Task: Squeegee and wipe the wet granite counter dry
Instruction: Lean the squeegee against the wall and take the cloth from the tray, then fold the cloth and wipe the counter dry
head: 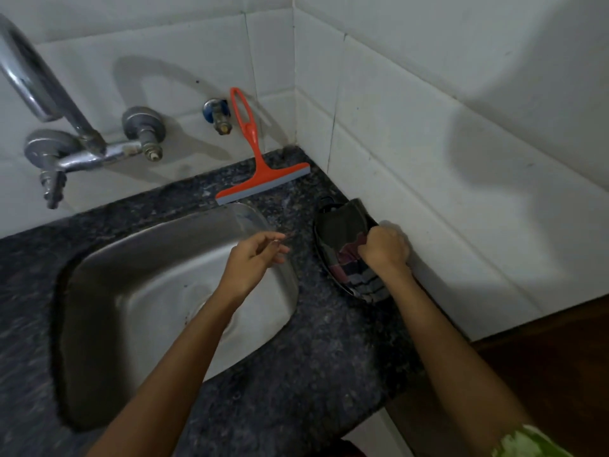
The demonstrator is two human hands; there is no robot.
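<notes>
Broadly: dark speckled granite desk (329, 351) wraps steel sink (138, 291), white tiled wall behind and at right. Chrome tap (75, 143) on far wall, left. Orange squeegee (260, 169) at far side of desk, blade on granite by sink's far rim, handle leaning on wall. Dark striped cloth (349, 258) bunched on desk at right, near wall. Right hand (385, 249) on cloth, fingers closed, gripping it. Left hand (253, 258) over sink's right rim, fingers loosely spread, holding nothing.

White tiled corner walls (395, 77) (shadowed), steel sink (138, 291), chrome tap (66, 140).
</notes>
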